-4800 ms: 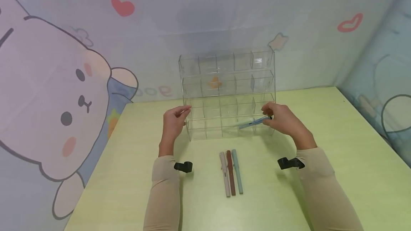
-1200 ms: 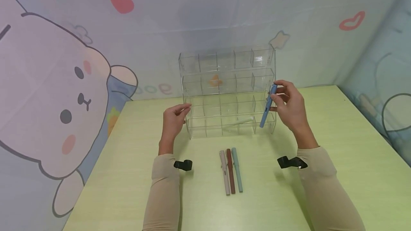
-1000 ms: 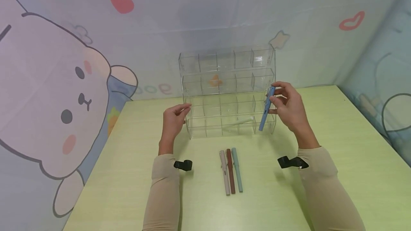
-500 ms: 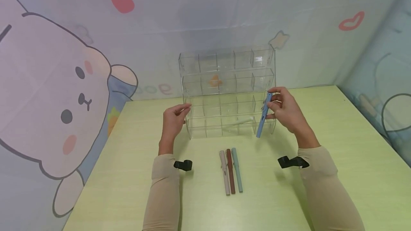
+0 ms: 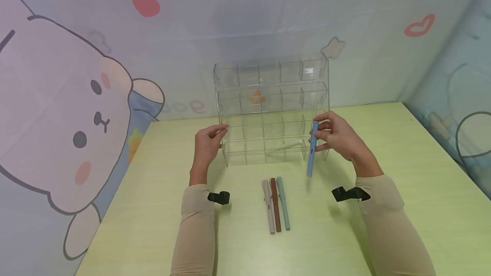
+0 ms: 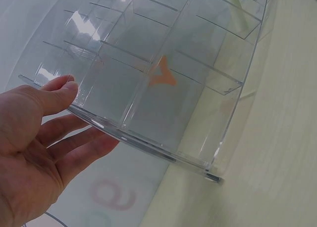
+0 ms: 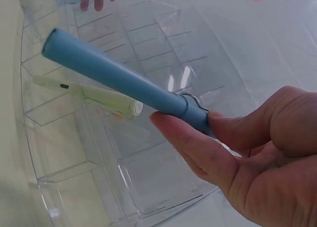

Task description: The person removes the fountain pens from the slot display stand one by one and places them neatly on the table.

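Note:
A clear acrylic rack [image 5: 255, 153], with several tiers split into compartments, stands at the back of the table. My left hand [image 5: 207, 146] grips its left side panel; in the left wrist view the thumb lies on the front and the other fingers behind. My right hand [image 5: 339, 137] pinches a blue capped pen [image 5: 311, 156] near its clip end, before the rack's lower right. The pen tilts slightly, its other end pointing down and free. A pale yellow-green pen [image 7: 106, 98] lies slanted in the bottom tier, across more than one compartment.
On the table [image 5: 153, 225] in front of the rack lie a beige pen [image 5: 268, 206], a reddish-brown pen [image 5: 275, 204] and a mint green pen [image 5: 283, 203], side by side. A printed backdrop [image 5: 184, 20] hangs close behind the rack.
The blue pen, earlier slanted low at the bottom tier in my right hand, was lifted upright at the rack's right side. It has since come down and slightly left. My left hand stays put.

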Demonstrator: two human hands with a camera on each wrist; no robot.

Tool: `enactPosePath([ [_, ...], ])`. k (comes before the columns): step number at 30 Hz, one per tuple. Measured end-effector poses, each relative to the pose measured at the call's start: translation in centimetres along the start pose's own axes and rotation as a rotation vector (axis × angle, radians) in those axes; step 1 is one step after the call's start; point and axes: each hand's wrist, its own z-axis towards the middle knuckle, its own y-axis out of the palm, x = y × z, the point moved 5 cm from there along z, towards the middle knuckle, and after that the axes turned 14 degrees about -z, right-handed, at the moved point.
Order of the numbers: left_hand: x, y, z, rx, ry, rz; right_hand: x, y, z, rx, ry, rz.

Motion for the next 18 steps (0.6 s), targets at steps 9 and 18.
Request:
enactPosePath([
  [9,0.1,0.2,0.1,-0.004,0.005,0.005,0.5,0.6,-0.2,-0.118,0.045,-0.039],
  [18,0.0,0.2,0.0,-0.001,0.019,0.010,1.0,1.2,-0.2,-0.236,0.072,-0.032],
])
